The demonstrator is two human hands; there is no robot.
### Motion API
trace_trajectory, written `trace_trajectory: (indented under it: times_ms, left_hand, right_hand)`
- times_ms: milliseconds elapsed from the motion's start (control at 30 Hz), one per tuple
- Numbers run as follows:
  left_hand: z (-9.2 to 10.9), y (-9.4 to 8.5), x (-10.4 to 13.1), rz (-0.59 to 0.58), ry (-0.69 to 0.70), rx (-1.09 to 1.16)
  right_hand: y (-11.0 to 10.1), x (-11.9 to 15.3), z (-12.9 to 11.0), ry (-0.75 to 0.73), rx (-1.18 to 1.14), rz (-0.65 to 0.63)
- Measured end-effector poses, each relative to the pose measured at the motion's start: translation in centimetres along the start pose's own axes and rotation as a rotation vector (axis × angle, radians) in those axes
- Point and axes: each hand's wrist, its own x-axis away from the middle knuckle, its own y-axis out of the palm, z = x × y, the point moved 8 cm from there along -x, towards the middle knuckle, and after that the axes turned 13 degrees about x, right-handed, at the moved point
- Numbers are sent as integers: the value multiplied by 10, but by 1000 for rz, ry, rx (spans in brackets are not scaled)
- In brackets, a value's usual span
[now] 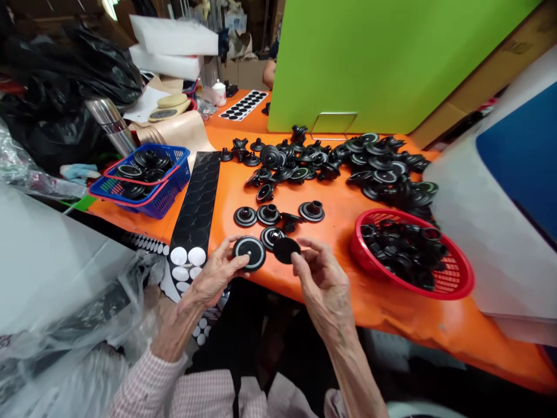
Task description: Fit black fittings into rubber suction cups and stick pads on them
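Between the thumb and fingers of my left hand (220, 270) is a round black plastic part (249, 253) with a pale ring on its face. My right hand (324, 278) pinches a thin black disc sticker (286, 250) by its edge, just right of that part and apart from it. Beyond my hands, several black flanged parts (268, 214) lie on the orange table, some with a short stem upward. To my left a black sheet of round stickers (198, 197) hangs over the table edge, its near end showing white circles (178, 255) where discs are gone.
A red basket (467, 278) of black pieces stands at right, a blue basket (159, 203) at left. Heaped black parts (383, 159) fill the back of the orange table (335, 244). Behind them rises a green panel (369, 58). Another person's arm (268, 74) shows beside it.
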Motion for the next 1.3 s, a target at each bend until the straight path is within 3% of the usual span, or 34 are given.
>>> trace_trajectory:
  times_ms: [233,400,567,1300]
  left_hand:
    - [-1,12,16,-90,-30,-3]
    - [-4,15,21,-117,-40,-9]
    - [-11,18,22,-118,-71,10]
    - [-13,14,21,-118,-52,34]
  right_hand:
    - [26,24,11,290,-319,-218]
    - [27,27,20,279,-385,-89]
    - [32,33,19,285,-285,17]
    - [33,38,9,188,-54,115]
